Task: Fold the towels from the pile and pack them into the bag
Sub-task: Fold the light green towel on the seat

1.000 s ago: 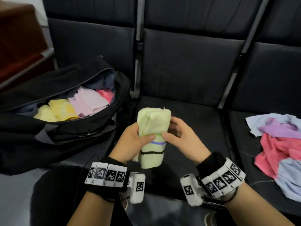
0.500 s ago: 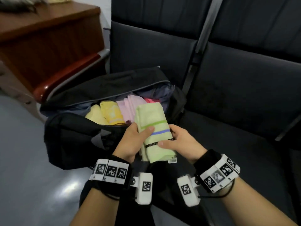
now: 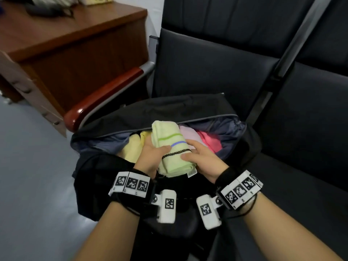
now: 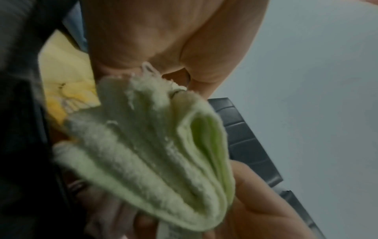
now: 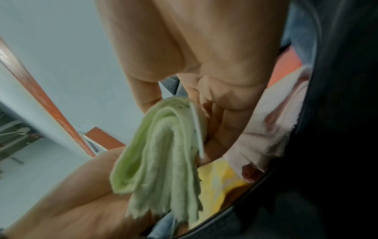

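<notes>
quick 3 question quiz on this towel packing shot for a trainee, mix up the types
1. True or false: the green towel is held by the left hand alone.
2. Multiple choice: the black bag sits A) on the wooden desk, B) zipped shut on the floor, C) open on a dark seat.
3. Short answer: which colours of towel already lie in the bag?

Key
1. False: the right hand grips it too.
2. C.
3. Yellow, pale pink and a deeper pink.
</notes>
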